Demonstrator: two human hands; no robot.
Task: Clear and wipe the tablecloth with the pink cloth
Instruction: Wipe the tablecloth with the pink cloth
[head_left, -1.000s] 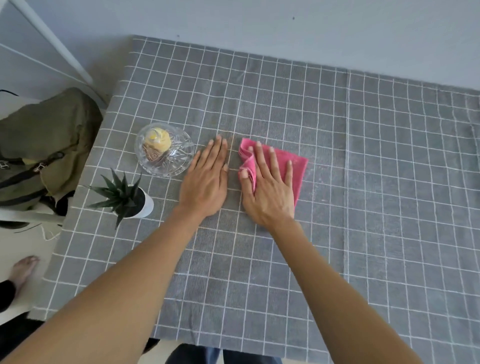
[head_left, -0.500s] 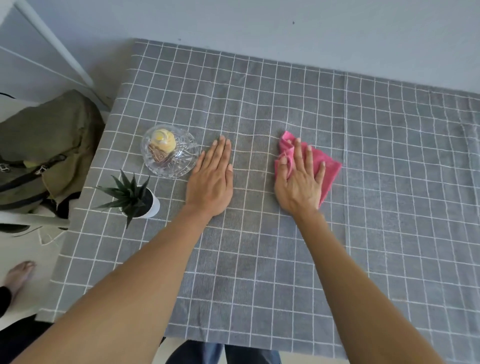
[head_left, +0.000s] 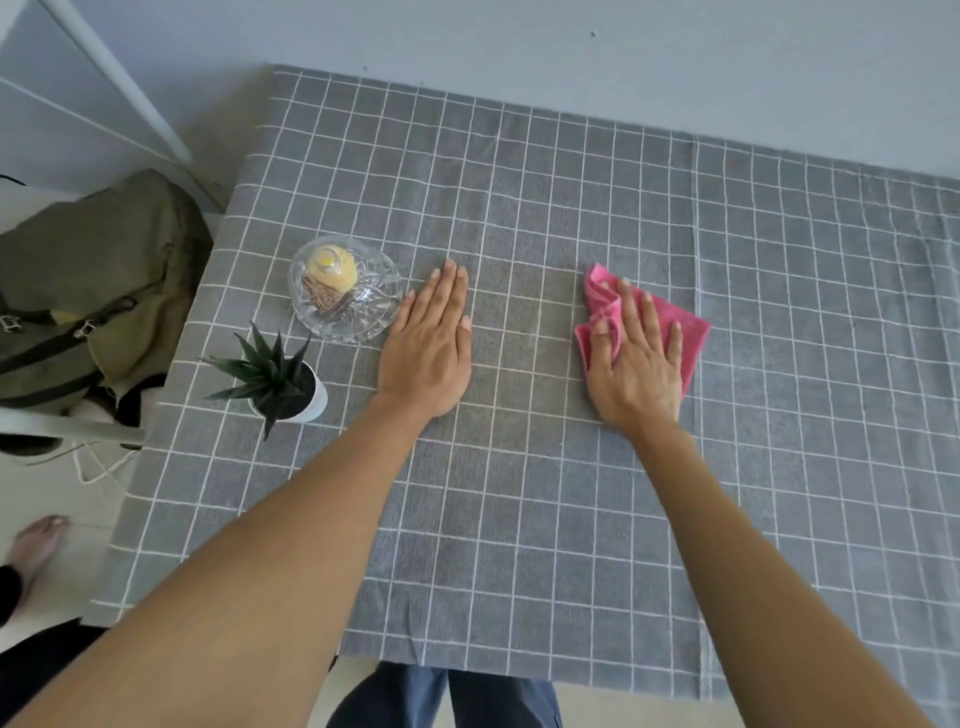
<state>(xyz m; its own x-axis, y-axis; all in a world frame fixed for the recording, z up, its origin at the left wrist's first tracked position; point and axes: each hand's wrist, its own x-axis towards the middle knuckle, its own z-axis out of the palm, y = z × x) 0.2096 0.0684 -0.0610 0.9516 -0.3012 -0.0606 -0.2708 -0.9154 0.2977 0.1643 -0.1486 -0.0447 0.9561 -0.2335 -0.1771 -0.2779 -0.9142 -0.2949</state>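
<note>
Palm flat and fingers spread, my right hand (head_left: 636, 366) pressed the pink cloth (head_left: 675, 332) onto the grey checked tablecloth (head_left: 545, 519), pinning it rather than gripping it. The cloth lay half under that hand, right of the bench's middle, bunched into folds at its far left corner by my forefinger. My left hand (head_left: 428, 353) rested open and empty on the tablecloth, fingers together, just beside the glass dish (head_left: 345, 291) with its yellow piece inside. Near the dish, at the bench's left edge, stood a small potted plant (head_left: 275, 379). A green bag (head_left: 88, 291) sat on a chair beyond that edge.

The cloth looked soft, thin and light, likely to crumple and ride up under a push, so I judged a broad, flat palm over its middle the surest hold. The tablecloth itself seemed loose enough to drag, which my left hand could steady.

Against a second earlier, the cloth and my right hand had slid well to the right, away from my left hand, which had stayed put.
</note>
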